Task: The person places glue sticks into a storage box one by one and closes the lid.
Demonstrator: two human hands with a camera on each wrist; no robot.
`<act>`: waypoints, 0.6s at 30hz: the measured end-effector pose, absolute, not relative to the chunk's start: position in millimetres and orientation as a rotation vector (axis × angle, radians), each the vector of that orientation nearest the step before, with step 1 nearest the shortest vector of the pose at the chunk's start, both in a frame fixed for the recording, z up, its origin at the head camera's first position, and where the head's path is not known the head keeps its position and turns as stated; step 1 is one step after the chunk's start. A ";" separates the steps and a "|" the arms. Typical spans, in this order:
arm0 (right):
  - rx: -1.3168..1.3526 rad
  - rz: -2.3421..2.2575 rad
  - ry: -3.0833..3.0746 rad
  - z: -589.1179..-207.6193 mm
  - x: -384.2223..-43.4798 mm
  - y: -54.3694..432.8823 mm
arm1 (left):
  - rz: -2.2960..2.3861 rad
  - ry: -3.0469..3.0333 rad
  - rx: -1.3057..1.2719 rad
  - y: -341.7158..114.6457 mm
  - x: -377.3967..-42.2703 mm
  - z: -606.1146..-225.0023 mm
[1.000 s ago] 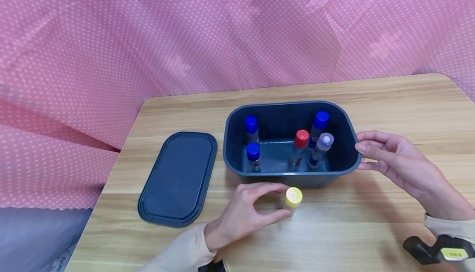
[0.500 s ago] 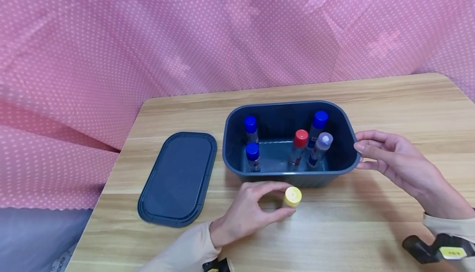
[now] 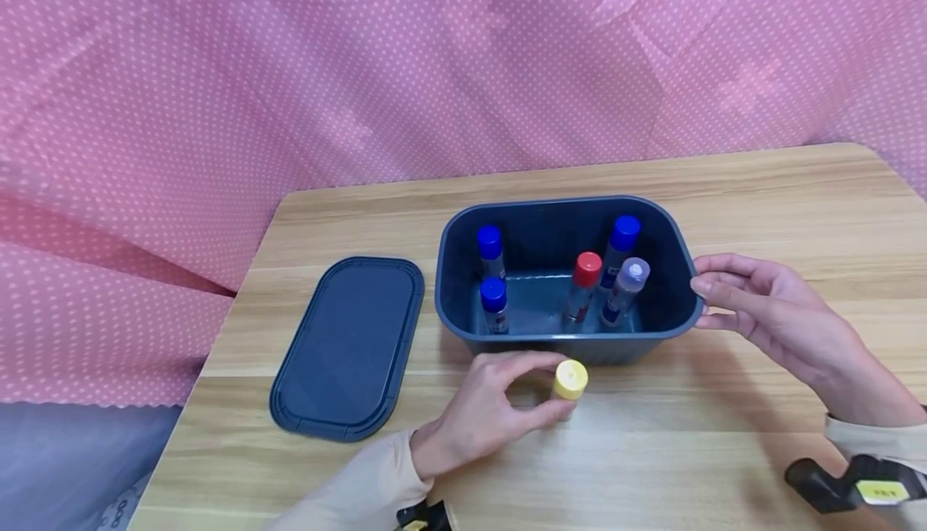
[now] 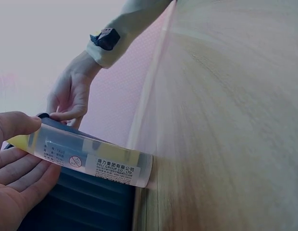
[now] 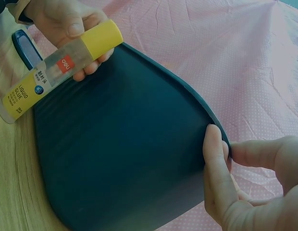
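Observation:
My left hand (image 3: 488, 410) holds a clear liquid glue bottle (image 5: 55, 72) near its yellow cap (image 3: 570, 380), between thumb and fingers. The bottle is upright just in front of a dark blue bin (image 3: 615, 350), its base right at the tabletop in the left wrist view. My right hand (image 3: 775, 318) pinches the bin's right rim, thumb on one side and fingers on the other. Inside the bin, blue-capped bottles (image 3: 494, 306) stand at left, with a red-capped bottle (image 3: 582, 294), another blue-capped bottle (image 3: 620, 249) and a pale-capped bottle (image 3: 624, 294) at right.
A dark blue lid (image 3: 348, 346) lies flat on the wooden table (image 3: 724, 467), left of the bin. Pink dotted cloth (image 3: 463, 72) hangs behind the table and down its left side.
My left hand has shifted very slightly, the thumb now further along the glue bottle's near side. The right hand and the bin look nearly unmoved.

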State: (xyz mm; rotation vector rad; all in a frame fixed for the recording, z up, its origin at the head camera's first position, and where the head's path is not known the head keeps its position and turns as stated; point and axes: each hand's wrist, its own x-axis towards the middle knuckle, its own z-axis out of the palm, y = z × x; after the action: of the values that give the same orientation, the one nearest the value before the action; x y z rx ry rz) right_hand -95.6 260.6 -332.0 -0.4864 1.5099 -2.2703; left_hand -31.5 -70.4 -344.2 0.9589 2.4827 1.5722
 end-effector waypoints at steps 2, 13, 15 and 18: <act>-0.493 -2.279 1.489 -332.1 -95.9 260.3 | 1.555 2.499 0.963 -70.3 -31.8 -344.2; -0.460 -2.283 1.483 -329.7 -96.4 260.8 | 1.562 2.557 1.041 -72.6 -33.1 -339.3; -0.463 -2.280 1.482 -329.2 -96.8 261.1 | 1.569 2.570 1.076 -73.0 -33.7 -337.6; -0.468 -2.279 1.482 -328.7 -97.6 261.4 | 1.577 2.566 1.095 -73.2 -34.2 -334.3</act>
State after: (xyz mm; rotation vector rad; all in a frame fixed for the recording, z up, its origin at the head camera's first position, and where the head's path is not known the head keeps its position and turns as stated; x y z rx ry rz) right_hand -97.6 261.4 -328.7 -0.4679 1.4824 -2.2787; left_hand -34.2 -73.2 -334.3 1.0953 2.5660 1.5768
